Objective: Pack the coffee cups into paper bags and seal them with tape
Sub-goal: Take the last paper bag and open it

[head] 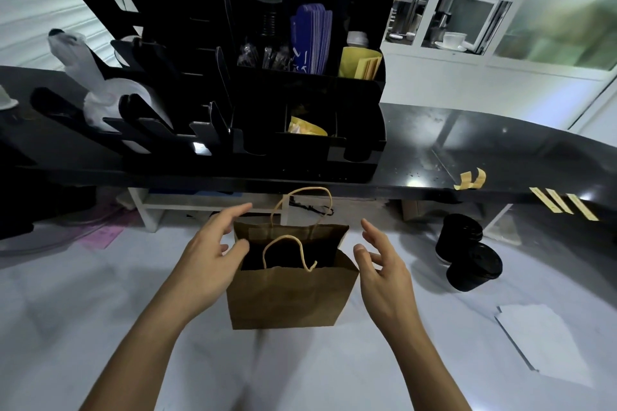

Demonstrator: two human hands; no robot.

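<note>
A brown paper bag [287, 297] with twisted paper handles stands open on the white counter, its inside dark. My left hand [213, 253] hovers at the bag's left rim, fingers spread and relaxed, thumb near the edge. My right hand [380, 264] is just right of the bag's top corner, fingers loosely extended, holding nothing. Two black lidded coffee cups [467, 253] stand to the right on the counter. Strips of yellow tape [564, 203] hang stuck along the black shelf edge, and two curled tape pieces [470, 179] sit nearby.
A raised black shelf [467, 150] runs across behind the bag, carrying a black organizer [310, 103] with sleeves, stirrers and yellow packets. A white sheet of paper [541, 344] lies at the right. Pink papers [103, 237] lie at the left.
</note>
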